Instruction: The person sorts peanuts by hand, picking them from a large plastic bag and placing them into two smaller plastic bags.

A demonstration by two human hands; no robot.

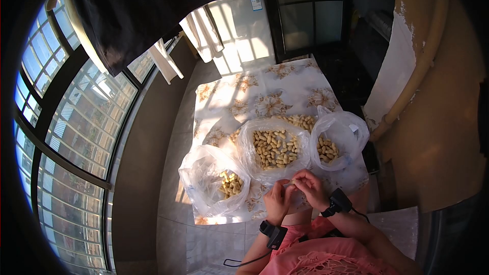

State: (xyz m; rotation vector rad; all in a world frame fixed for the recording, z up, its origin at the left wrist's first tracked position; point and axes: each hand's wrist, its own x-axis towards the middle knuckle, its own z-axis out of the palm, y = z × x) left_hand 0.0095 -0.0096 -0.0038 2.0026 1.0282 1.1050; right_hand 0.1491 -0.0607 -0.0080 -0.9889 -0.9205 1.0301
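The two hands come together just in front of the middle bag, near the tabletop's close edge. The left hand (278, 202) rises from a bent wrist with its fingers curled inward; the right hand (311, 189) angles in from the other side, thumb and fingers pinched. Their fingertips meet around a small pale piece, seemingly a peanut (293, 182), partly hidden by the fingers. Both forearms slant forward, each wrist strapped with a black device (272, 233).

The middle bag (245, 145) is thin, clear, crinkled plastic, its mouth spread around a heap of rough tan peanuts (275, 147), waisted and oblong. The right bag (352, 127), cloudier, holds a smaller pile; the left bag (196, 165) holds paler, yellower pieces (231, 185). More nuts lie behind the middle bag. The tabletop (219, 106) wears a smooth white cover printed with brown-gold flowers.
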